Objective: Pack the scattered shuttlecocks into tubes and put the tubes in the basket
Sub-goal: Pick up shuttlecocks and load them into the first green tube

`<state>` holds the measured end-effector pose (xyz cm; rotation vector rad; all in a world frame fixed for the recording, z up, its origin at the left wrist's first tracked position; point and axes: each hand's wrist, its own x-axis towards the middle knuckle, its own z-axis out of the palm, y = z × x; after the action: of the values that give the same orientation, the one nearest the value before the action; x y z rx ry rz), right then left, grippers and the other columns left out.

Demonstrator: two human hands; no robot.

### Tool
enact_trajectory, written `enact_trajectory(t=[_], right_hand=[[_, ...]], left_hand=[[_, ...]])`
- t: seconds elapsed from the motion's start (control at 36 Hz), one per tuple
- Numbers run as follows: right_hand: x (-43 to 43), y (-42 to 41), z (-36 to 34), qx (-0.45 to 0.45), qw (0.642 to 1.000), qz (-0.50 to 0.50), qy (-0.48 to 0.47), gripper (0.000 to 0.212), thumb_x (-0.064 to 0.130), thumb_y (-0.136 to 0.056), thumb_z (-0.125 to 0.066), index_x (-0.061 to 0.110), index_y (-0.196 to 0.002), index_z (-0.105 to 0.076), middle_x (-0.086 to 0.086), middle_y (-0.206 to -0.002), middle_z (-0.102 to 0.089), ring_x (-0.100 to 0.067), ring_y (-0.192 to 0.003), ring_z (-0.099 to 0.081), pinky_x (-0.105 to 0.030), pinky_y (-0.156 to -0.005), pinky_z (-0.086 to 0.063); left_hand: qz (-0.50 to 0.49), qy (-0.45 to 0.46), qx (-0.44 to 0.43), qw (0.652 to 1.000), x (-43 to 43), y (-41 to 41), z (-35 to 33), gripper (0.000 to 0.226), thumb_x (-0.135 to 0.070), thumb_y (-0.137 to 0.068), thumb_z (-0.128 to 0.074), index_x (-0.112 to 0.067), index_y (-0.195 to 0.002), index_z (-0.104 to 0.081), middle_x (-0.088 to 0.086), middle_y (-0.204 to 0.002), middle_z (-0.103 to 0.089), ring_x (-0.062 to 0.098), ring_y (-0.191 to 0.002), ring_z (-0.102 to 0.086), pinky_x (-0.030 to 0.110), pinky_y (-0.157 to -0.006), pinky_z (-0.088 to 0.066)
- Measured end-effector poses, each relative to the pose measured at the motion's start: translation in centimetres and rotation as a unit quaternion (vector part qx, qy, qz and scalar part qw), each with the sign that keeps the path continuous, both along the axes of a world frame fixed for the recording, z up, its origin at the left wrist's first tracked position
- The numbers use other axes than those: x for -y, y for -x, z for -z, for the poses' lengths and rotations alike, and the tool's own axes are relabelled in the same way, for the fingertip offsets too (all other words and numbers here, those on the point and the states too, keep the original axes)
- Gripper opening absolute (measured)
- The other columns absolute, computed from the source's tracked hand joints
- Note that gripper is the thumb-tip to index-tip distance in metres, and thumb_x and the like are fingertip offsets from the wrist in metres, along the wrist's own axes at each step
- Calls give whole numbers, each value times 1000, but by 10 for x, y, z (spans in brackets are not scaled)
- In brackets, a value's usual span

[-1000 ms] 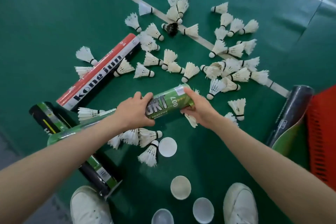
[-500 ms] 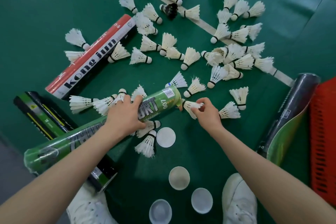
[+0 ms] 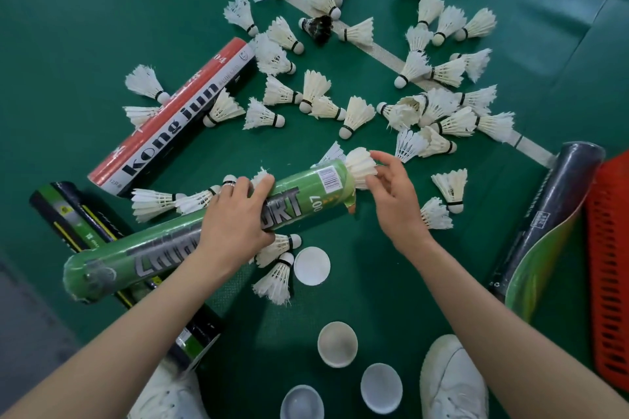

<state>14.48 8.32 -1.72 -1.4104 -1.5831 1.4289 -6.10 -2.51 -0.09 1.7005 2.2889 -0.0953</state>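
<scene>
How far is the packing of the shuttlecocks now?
Done: nothing seen; no tube shows in the red basket. In hand: the left hand grips the green tube, the right hand pinches a shuttlecock at its open end. Left: dozens of loose shuttlecocks, the lids, other tubes.

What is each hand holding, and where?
Left hand grips the green tube around its middle; right hand pinches a shuttlecock by its feather skirt at the tube's mouth.

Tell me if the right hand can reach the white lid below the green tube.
Probably yes: the white lid lies uncovered close to the right hand, though that hand now pinches a shuttlecock at the green tube.
</scene>
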Motion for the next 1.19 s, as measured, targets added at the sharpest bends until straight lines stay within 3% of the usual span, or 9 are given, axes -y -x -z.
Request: enact_trajectory(t=[0.11, 0.17, 0.28, 0.36, 0.42, 0.64, 0.78, 1.03, 1.19], right_hand=[[5, 7, -8, -78, 994, 3, 71, 32, 10, -102, -35, 33, -109, -56, -8, -99, -65, -18, -88, -58, -41, -84, -49], [10, 9, -7, -81, 992, -34, 85, 31, 23, -104, -31, 27, -118, -58, -1, -102, -64, -10, -90, -55, -34, -82, -45], [13, 8, 2, -47, 990, -74, 112, 55, 55, -97, -27, 27, -143, -38, 9, -112, -56, -8, -107, -49, -30, -102, -38], [8, 1, 6, -27, 992, -3, 125, 28, 40, -103, -31, 30, -113, -55, 4, -102, -71, -7, -107, -59, -34, -104, -39], [3, -7, 13, 20, 990, 43, 131, 20, 34, -101, -39, 27, -99, -58, 3, -99, -70, -11, -104, -61, -37, -100, -43], [-2, -50, 39, 286, 957, 42, -17, 23, 14, -94, -54, 10, -116, -58, -6, -116, -53, -20, -113, -46, -21, -93, -31], [-4, -78, 41, 429, 897, 79, -72, 36, 14, -89, -58, 13, -125, -56, -13, -130, -44, -31, -125, -32, -36, -103, -26], [2, -91, 43, 309, 946, 90, 38, 42, 9, -94, -48, 19, -134, -48, -11, -132, -48, -28, -117, -46, -36, -96, -38], [0, -81, 24, 132, 981, 143, 3, 42, 9, -97, -49, 23, -136, -43, 2, -94, -55, -11, -79, -51, -22, -72, -40]], left_hand=[[-7, -15, 17, 1000, 1, -6, -2, 86, -39, -71, -73, -27, -142, -27, 5, -116, -44, 25, -103, -45, 37, -90, -43], [-7, -15, 19, 1000, 2, -6, -3, 85, -39, -71, -73, -28, -142, -27, 4, -115, -43, 24, -104, -45, 36, -90, -43], [3, -4, 5, 1000, 6, -5, -1, 83, -39, -72, -73, -28, -141, -28, 4, -116, -43, 24, -105, -44, 35, -91, -41], [-8, 20, 0, 1000, 10, -2, 3, 84, -40, -72, -72, -28, -142, -27, 5, -116, -43, 24, -105, -45, 35, -90, -41], [-20, 52, -3, 998, 12, 0, 5, 86, -43, -74, -71, -28, -144, -23, 5, -118, -43, 25, -107, -45, 35, -90, -41], [-25, 80, -6, 996, 14, 1, 7, 86, -42, -75, -71, -28, -145, -21, 6, -123, -43, 26, -112, -45, 37, -94, -43], [22, 76, 5, 997, 10, -22, 8, 86, -45, -76, -69, -30, -144, -19, 6, -126, -40, 26, -114, -44, 37, -97, -41], [73, 105, -15, 992, 0, -58, 11, 89, -40, -77, -68, -29, -146, -14, 10, -141, -32, 28, -117, -42, 36, -99, -37], [62, 96, -7, 993, 0, -62, 5, 89, -42, -77, -67, -29, -146, -13, 8, -140, -34, 26, -115, -43, 34, -95, -40]])
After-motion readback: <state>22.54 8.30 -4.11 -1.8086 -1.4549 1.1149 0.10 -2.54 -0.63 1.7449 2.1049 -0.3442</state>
